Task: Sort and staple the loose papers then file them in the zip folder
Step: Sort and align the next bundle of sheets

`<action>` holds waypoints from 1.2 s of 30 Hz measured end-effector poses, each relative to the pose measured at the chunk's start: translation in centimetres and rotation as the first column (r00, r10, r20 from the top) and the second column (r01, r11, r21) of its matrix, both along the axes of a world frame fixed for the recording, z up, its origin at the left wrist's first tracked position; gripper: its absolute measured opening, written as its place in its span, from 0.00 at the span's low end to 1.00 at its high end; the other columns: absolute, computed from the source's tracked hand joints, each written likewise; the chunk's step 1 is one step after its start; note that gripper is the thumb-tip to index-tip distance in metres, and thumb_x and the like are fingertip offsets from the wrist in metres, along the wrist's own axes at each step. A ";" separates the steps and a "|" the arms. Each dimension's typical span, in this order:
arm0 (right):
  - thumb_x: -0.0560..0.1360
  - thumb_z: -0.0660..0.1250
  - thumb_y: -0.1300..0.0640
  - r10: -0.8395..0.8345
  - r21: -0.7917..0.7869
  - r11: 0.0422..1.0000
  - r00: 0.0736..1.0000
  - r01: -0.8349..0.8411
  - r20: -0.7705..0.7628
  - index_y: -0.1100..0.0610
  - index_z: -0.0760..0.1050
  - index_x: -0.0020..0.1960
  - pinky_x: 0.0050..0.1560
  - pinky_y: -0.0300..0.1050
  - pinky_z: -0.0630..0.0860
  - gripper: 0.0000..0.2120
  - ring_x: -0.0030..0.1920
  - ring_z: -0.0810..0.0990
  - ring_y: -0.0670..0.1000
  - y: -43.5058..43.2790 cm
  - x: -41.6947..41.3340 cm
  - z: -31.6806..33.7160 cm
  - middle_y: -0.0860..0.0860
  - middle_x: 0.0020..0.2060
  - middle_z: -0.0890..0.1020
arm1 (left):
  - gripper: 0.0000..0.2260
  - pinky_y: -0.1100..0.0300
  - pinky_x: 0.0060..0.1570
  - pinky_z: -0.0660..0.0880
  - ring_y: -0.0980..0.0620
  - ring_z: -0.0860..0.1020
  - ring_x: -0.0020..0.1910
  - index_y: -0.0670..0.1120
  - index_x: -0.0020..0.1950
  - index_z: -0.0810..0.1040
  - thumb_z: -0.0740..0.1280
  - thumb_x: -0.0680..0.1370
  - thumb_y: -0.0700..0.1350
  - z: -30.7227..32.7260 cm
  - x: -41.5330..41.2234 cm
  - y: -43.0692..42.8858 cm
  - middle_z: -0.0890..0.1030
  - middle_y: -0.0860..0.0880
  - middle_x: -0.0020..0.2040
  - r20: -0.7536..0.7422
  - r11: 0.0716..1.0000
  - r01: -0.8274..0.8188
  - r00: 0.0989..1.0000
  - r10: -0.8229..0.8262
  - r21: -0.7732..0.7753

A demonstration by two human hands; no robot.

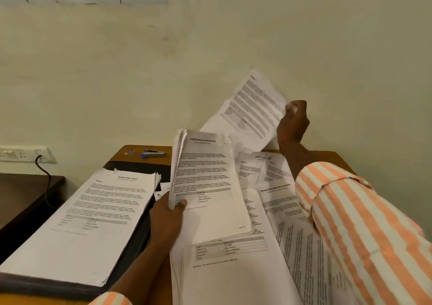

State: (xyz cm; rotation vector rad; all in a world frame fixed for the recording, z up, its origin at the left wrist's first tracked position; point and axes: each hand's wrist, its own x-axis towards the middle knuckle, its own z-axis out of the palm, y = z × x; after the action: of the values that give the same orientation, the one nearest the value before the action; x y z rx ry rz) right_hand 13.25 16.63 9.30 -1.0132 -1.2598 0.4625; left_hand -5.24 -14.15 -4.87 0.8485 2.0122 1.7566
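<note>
Left grip (167,213) clamped on paper bundle (205,183), mid frame. Right grip (293,122) pinches single sheet (252,108), held high. Only edge pinched: sheet may slip, mix into bench pile (233,269).

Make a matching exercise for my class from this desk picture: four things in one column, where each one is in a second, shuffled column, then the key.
Column one
1. stapler
2. single sheet
3. bundle of papers
4. paper stack

Column two
A. lying on the black folder
B. gripped in the left hand
C. at the far edge of the table
D. held up by the right hand

Pairs: 1-C, 2-D, 3-B, 4-A
</note>
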 end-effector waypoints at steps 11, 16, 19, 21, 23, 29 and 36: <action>0.81 0.61 0.63 -0.009 0.148 0.989 0.990 0.030 -0.142 0.61 0.75 0.55 0.39 0.25 0.69 0.06 0.46 0.78 0.49 -4.2 5.1 9.4 0.50 0.45 0.80 | 0.10 0.63 0.37 0.81 0.51 0.85 0.47 0.50 0.57 0.78 0.72 0.78 0.41 5.7 2.3 -1.8 0.85 0.53 0.51 0.082 0.963 0.195 0.974 -0.213 0.185; 0.79 0.63 0.64 0.103 0.064 0.993 0.993 -0.099 -0.058 0.56 0.75 0.51 0.33 0.29 0.71 0.05 0.43 0.77 0.50 -6.3 7.2 10.7 0.51 0.45 0.79 | 0.11 0.65 0.39 0.81 0.56 0.85 0.47 0.50 0.57 0.80 0.72 0.78 0.38 8.2 3.6 -2.8 0.86 0.56 0.49 0.064 0.928 0.281 0.950 -0.304 0.244; 0.78 0.67 0.62 0.294 -0.059 0.955 0.952 -0.290 0.081 0.56 0.76 0.49 0.38 0.39 0.72 0.02 0.43 0.76 0.52 -7.5 7.7 8.1 0.52 0.45 0.80 | 0.16 0.56 0.45 0.84 0.49 0.86 0.50 0.47 0.63 0.78 0.74 0.77 0.43 8.1 3.8 -3.3 0.85 0.50 0.56 0.110 0.934 0.298 0.940 -0.323 0.196; 0.78 0.69 0.62 0.372 -0.114 0.926 0.920 -0.359 0.127 0.58 0.77 0.49 0.38 0.37 0.73 0.02 0.41 0.75 0.50 -9.0 7.5 5.7 0.53 0.44 0.79 | 0.18 0.55 0.44 0.84 0.48 0.85 0.51 0.47 0.64 0.76 0.75 0.77 0.45 7.6 4.0 -3.8 0.83 0.49 0.58 0.097 0.943 0.293 0.946 -0.310 0.156; 0.78 0.68 0.64 0.406 -0.131 0.912 0.898 -0.388 0.171 0.60 0.77 0.49 0.36 0.30 0.71 0.01 0.40 0.75 0.47 -11.0 7.1 3.4 0.53 0.42 0.79 | 0.15 0.56 0.42 0.84 0.48 0.85 0.50 0.48 0.62 0.78 0.74 0.77 0.43 7.1 4.3 -4.4 0.83 0.48 0.58 0.067 0.942 0.297 0.948 -0.310 0.154; 0.79 0.63 0.68 0.547 -0.322 0.806 0.833 -0.496 0.086 0.54 0.73 0.39 0.36 0.42 0.66 0.13 0.35 0.70 0.48 -15.1 5.6 -3.1 0.44 0.31 0.76 | 0.11 0.49 0.49 0.83 0.50 0.86 0.48 0.52 0.58 0.81 0.69 0.80 0.39 4.9 5.0 -6.4 0.87 0.52 0.51 0.255 0.923 0.378 0.888 -0.383 0.069; 0.75 0.64 0.31 0.605 -0.495 0.475 0.679 -0.728 -0.417 0.55 0.82 0.60 0.56 0.58 0.75 0.30 0.52 0.83 0.62 -17.6 5.1 -7.2 0.61 0.54 0.84 | 0.19 0.48 0.52 0.82 0.48 0.83 0.53 0.53 0.65 0.72 0.70 0.78 0.37 4.3 5.2 -7.3 0.82 0.52 0.58 0.212 0.947 0.309 0.923 -0.321 0.089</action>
State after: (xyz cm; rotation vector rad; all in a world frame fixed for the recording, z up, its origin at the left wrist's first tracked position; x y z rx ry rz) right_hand 18.39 -0.98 2.09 -0.9348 -1.3256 1.6813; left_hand -0.08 -21.42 -0.59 0.8896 1.5907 1.6449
